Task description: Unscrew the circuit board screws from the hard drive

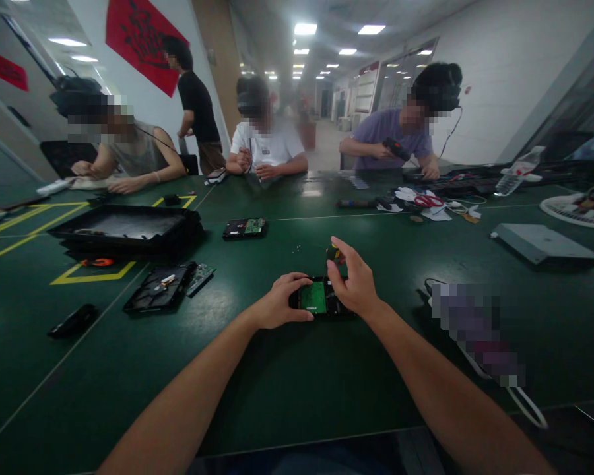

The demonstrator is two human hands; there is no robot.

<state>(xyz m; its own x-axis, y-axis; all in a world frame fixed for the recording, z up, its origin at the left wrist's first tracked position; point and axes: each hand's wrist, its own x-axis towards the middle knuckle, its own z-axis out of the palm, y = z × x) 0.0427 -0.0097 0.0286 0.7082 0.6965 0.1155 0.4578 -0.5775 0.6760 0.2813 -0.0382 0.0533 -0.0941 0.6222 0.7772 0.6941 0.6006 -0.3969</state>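
In front of me on the green table lies a hard drive (313, 297) with a green circuit board facing up. My left hand (277, 305) grips its left end, thumb along the near edge and fingers along the far edge. Over the drive's right part, my right hand (355, 282) is closed around a short screwdriver (332, 253) with a black and yellow handle. The screwdriver's tip is hidden behind my fingers. A few tiny screws (297, 249) lie just beyond the drive.
A second hard drive (244, 228) lies farther off. Leftward are stacked black trays (129, 223), an opened black casing (156, 290), a loose circuit board (200, 280) and a small black object (72, 321). A grey metal box (547, 243) sits right. Several people work opposite.
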